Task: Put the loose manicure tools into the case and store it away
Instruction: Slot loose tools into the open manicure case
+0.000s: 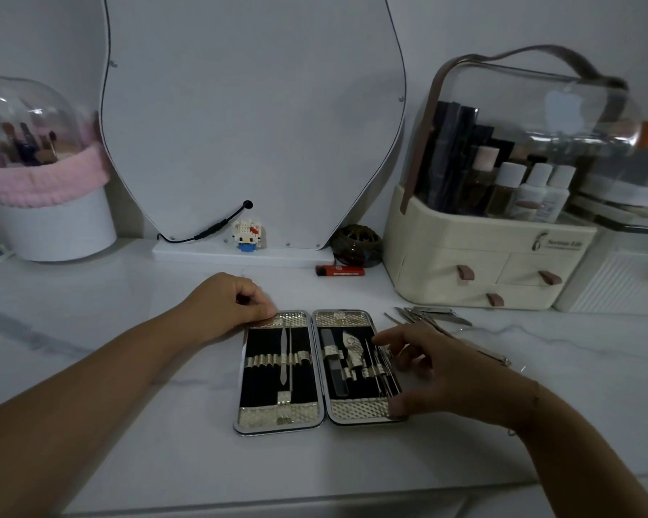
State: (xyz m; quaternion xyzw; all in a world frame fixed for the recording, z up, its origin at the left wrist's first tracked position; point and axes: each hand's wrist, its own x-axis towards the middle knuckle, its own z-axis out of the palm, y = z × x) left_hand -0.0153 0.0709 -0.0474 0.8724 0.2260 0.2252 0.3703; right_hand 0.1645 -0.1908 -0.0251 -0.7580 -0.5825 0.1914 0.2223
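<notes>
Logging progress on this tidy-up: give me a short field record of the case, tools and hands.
case: manicure case open flat on the marble table
left half: one slim tool strapped in
right half: several tools in loops
loose tools: pile right of case
left hand: fist at case's top-left corner
right hand: fingers spread over case's right edge

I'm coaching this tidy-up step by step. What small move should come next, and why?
Probably the right hand should reach to the loose tools on its far side and pick one up: the open case has empty loops in its left half, steadied by the left hand.
</notes>
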